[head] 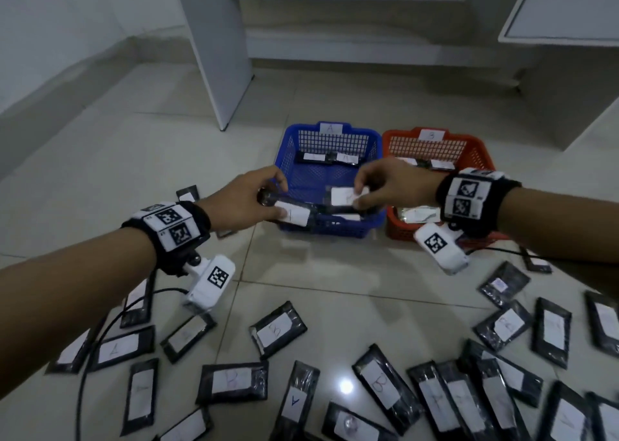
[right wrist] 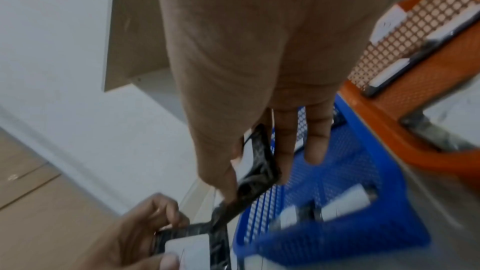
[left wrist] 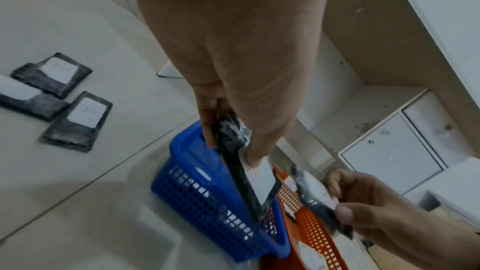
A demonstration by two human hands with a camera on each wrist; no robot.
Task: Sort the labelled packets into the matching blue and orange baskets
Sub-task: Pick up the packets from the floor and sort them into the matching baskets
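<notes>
The left hand [head: 239, 199] pinches one end of a flat black plastic-wrapped packet with a white paper label [head: 294, 215], thumb on top and fingers curled beneath; its letter is too blurred to read. That packet hangs over the near left rim of the blue plastic mesh basket [head: 348, 229], tagged A. Just right of it, the right hand [head: 392, 184] grips a second black wrapped packet [head: 345, 196] by its label between thumb and fingers, over the basket's inside; this label is partly covered. Beyond the right wrist sits the orange mesh basket [head: 475, 154], touching the blue one, its near side hidden by the wristband. Below both hands, loose labelled packets [head: 278, 331] lie scattered on the tiled floor [head: 100, 159], several cut off by the frame.
</notes>
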